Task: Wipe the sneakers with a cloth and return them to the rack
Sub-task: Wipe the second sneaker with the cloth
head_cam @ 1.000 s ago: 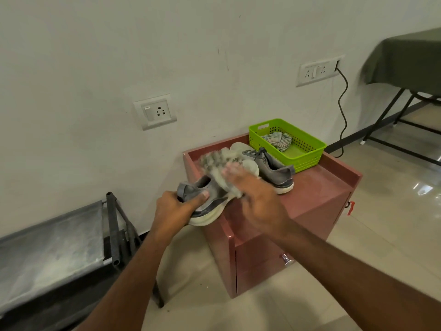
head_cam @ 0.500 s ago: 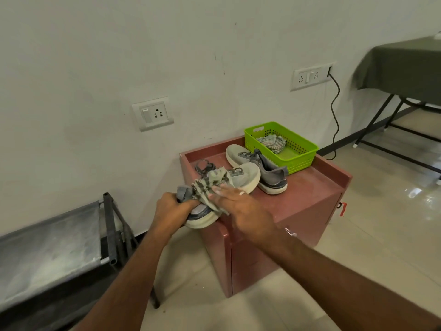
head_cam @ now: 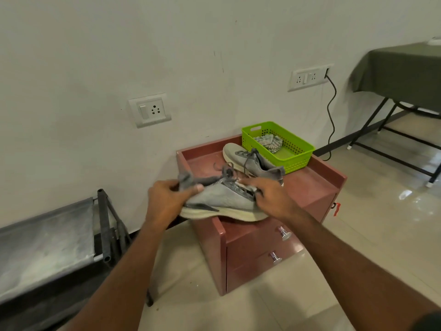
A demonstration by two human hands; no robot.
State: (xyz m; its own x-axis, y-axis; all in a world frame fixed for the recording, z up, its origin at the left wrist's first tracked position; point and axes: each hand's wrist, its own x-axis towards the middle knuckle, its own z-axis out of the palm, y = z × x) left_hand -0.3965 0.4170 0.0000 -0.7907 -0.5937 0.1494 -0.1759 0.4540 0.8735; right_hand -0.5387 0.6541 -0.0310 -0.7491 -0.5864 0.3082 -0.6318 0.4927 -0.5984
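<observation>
The sneaker in my hands (head_cam: 222, 201) lies on its side, white sole towards me, held over the front corner of the red cabinet (head_cam: 317, 185); whether the sole touches the edge I cannot tell. My left hand (head_cam: 167, 199) grips the heel end, thumb pressed on the grey upper and fingers curled round the collar; my right hand (head_cam: 272, 197) lies over the lace area with fingers curled in, and a pale scrap under them may be the cloth, though too little of it shows to be sure. So the shoe spans the gap between my two hands, heel left, toe right and hidden under my wrist.

The risk I judge greatest is the loose laces (head_cam: 226, 170) snagging or trailing as I turn the shoe; a hard rub at the toe could also twist the heel out of my left grip, since much of the shoe hangs past the cabinet edge, and it would drop to the floor.

The second sneaker (head_cam: 253, 161) rests on the cabinet top just behind, touching the green basket (head_cam: 298, 154), which holds a striped rag (head_cam: 268, 142); the rack (head_cam: 47, 235) stands to my left, against the wall.
</observation>
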